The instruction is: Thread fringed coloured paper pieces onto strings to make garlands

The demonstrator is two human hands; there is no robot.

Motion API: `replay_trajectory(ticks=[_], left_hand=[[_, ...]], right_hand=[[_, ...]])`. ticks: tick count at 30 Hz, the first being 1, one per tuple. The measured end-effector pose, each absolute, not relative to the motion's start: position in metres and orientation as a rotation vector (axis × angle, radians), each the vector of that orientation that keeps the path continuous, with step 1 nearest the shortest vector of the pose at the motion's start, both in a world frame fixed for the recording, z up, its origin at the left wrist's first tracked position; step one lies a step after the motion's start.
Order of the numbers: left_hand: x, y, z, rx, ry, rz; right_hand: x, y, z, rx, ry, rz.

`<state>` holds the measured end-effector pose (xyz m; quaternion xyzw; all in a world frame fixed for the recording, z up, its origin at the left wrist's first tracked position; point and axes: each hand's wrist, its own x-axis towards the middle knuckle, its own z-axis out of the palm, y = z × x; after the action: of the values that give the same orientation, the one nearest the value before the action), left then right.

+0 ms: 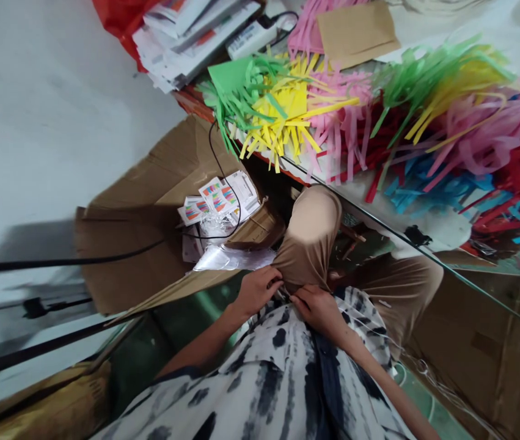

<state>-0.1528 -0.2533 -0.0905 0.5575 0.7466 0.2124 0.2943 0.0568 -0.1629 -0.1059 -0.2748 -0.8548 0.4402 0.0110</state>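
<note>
Both hands are close together at my lap, by the lower edge of a black-and-white patterned shirt [260,379]. My left hand [257,288] is closed, with thumb and fingers pinched together against the tan trousers [312,244]. Across a small gap, my right hand [318,307] has its fingers curled in and closed at the same spot. Whatever lies between the fingertips of either hand is too small or hidden to make out.
Left of my knee, a large cardboard box [135,195] holds printed cards [220,198] and clear plastic. Green, yellow and pink fringed strips [282,110] hang over the glass table's edge [379,223]. A black cable [214,146] dangles into the box. Stacked papers [190,36] lie behind.
</note>
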Motion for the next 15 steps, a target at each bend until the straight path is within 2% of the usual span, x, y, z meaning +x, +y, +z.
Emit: replay_trajectory(ticks=[9, 15], left_hand=[[-0.162, -0.229, -0.065, 1.319, 2.155, 0.765], [-0.149, -0.224, -0.051, 1.245, 2.040, 0.905]], right_hand=[[0.065, -0.162, -0.110, -0.903, -2.286, 1.704], [0.067, -0.162, -0.092, -1.070, -1.826, 1.875]])
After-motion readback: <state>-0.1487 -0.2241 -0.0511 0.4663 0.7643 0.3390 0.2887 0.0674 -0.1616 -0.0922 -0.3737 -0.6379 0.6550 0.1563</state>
